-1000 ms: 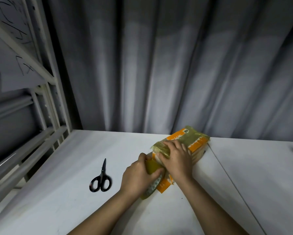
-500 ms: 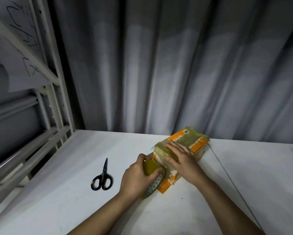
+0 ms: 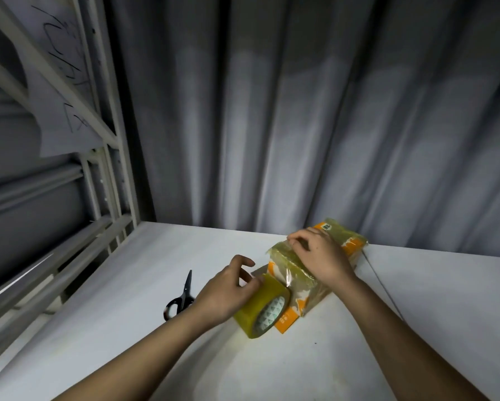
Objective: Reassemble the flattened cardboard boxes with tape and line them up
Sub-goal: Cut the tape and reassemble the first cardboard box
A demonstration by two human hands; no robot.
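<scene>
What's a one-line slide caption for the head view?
Left hand holds the tape roll against the orange box while the right hand presses on top; scissors lie left.

A cardboard box [image 3: 315,273] sits on a table [image 3: 127,328], in front of a curtain [image 3: 301,111]. A tape roll [image 3: 262,309] stands against the box's near end. Scissors [image 3: 182,296] lie to the left of the roll. A shelf frame [image 3: 104,140] stands at the table's left edge.
</scene>
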